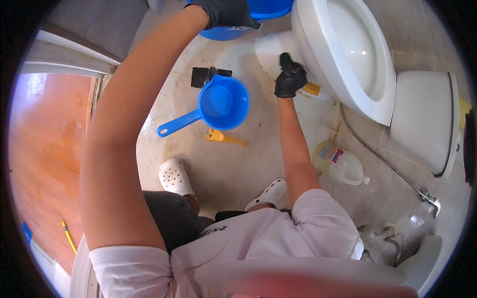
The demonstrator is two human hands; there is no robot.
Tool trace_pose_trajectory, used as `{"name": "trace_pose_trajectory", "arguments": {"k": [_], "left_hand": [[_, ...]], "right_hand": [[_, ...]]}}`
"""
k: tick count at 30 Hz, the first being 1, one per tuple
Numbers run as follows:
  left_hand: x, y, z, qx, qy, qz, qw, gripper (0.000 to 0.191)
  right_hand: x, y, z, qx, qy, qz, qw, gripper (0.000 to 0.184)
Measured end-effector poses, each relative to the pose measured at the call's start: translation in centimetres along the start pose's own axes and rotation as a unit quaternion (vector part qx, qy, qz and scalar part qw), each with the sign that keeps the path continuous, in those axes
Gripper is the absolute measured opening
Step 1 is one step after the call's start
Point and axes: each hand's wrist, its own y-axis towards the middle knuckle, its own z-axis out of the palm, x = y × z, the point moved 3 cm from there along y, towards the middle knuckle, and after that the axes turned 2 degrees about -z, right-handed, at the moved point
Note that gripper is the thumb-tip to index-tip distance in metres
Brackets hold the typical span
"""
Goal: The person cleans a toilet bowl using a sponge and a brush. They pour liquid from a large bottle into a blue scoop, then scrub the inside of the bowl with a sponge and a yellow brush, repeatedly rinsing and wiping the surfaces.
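My right hand (290, 79), in a black glove, is at the base of the white toilet (309, 48). It closes over a yellow object (311, 88) whose end sticks out past the fingers; its full shape is hidden. My left hand (229, 14), also gloved in black, reaches to the top edge of the view beside a blue bucket (223, 34). Whether those fingers grip anything is not visible. On the floor between my arms sits a blue plastic dipper (223, 102), its handle pointing towards my left. A yellow-handled tool (223, 138) lies partly under it.
Black flat pieces (210, 76) lie beyond the dipper. A translucent jug (340, 164) with a label rests on its side by my right arm. A metal flexible hose (384, 154) runs along the wall to a valve (432, 203). An orange-brown surface (52, 149) is at far left.
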Motion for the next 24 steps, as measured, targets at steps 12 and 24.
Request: {"name": "trace_pose_trajectory", "arguments": {"k": [12, 24], "left_hand": [[0.6, -0.1, 0.5, 0.014, -0.039, 0.015, 0.999, 0.053], [0.5, -0.3, 0.6, 0.021, -0.02, -0.01, 1.0, 0.041]], "right_hand": [[5.0, 4.6, 4.5, 0.304, -0.31, -0.284, 0.855, 0.019], [5.1, 4.3, 12.1, 0.38, -0.382, -0.243, 0.807, 0.032]]}}
